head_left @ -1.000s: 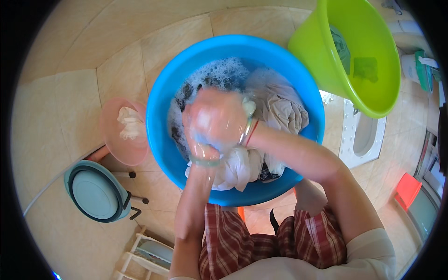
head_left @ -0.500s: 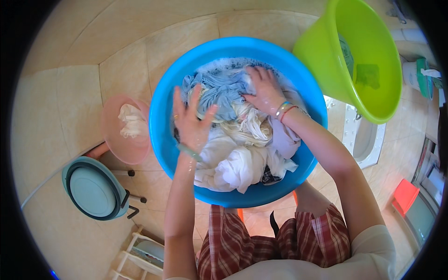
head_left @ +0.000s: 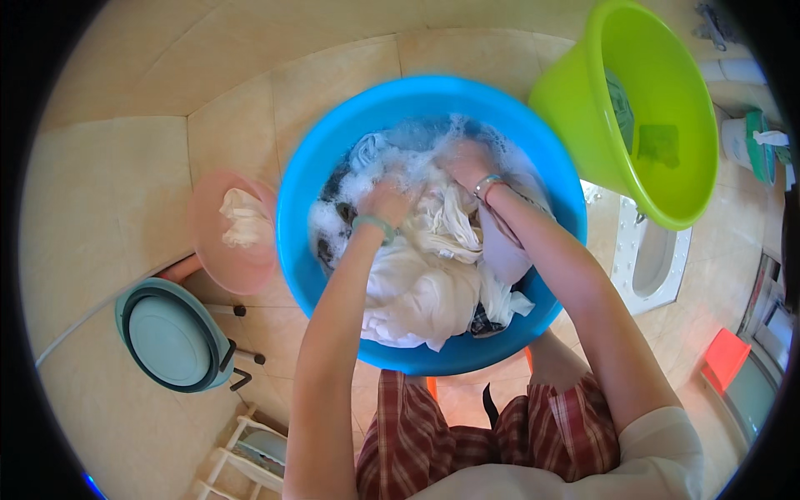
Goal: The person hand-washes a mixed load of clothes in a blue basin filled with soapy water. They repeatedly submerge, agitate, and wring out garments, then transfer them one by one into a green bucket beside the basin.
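Note:
A big blue basin (head_left: 302, 275) in front of me holds wet laundry in soapy water. Both hands are down in the suds toward its far half. My left hand (head_left: 388, 200), with a green bangle at the wrist, presses into the foam, its fingers hidden. To its right, my right hand (head_left: 467, 162) is sunk in the water too, and foam covers its fingertips. Of the light blue cloth (head_left: 367, 152) only a part shows at the far left of the pile. White garments (head_left: 421, 292) are heaped in the near half, beside a greyish-lilac cloth (head_left: 505, 242) on the right.
A lime green tub (head_left: 600, 108) stands tilted at the far right, near a white squat toilet (head_left: 654, 258). On the left are a pink translucent basin (head_left: 208, 250) with a pale cloth inside, a grey-green basin (head_left: 171, 337) and a white rack (head_left: 225, 458).
Both hands have gone down into the water, the left also moving rightward. The light blue cloth has been pushed mostly under, and foam has spread over the far half.

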`<state>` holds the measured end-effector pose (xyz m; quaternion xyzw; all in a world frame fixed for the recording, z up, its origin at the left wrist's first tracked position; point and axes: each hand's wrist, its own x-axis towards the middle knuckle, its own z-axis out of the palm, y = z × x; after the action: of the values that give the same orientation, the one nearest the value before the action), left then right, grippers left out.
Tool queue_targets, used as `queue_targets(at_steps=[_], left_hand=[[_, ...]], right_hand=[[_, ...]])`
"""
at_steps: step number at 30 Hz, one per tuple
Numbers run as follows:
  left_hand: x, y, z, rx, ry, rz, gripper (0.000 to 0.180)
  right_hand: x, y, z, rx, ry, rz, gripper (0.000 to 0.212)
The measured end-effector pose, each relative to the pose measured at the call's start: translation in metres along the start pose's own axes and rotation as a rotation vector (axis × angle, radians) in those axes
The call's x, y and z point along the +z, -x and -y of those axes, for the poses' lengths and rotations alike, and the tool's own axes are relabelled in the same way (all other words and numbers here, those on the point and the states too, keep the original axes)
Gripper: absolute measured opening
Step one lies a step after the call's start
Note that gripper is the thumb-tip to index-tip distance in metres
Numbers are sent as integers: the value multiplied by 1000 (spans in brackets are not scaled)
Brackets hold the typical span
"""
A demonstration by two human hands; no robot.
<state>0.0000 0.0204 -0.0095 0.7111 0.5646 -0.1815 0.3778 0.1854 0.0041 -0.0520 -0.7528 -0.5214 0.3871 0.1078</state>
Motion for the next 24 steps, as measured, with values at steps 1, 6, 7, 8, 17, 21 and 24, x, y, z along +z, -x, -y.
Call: queue_targets(at_steps=[1, 6, 7, 8, 17, 21, 24], left_hand=[[8, 7, 9, 92, 97, -172, 73], [19, 96, -20, -51, 1464, -268, 79], [11, 108, -17, -141, 1763, -84, 79], [3, 116, -14, -231, 2053, 127, 78], [-15, 133, -1, 369, 2183, 339, 61], [-9, 136, -16, 390, 2233, 465, 57], [-17, 148, -10, 381, 2232, 355, 53]], right_hand=[[-2, 12, 6, -63, -42, -141, 34], [-36, 71, 41, -473, -382, -387, 38], [-41, 85, 60, -535, -505, -340, 37], [-47, 99, 75, -596, -620, -294, 36], [-52, 224, 150, -950, -903, -64, 35], [-73, 218, 145, -999, -1002, -7, 34], [-95, 198, 147, -752, -1241, -107, 34]])
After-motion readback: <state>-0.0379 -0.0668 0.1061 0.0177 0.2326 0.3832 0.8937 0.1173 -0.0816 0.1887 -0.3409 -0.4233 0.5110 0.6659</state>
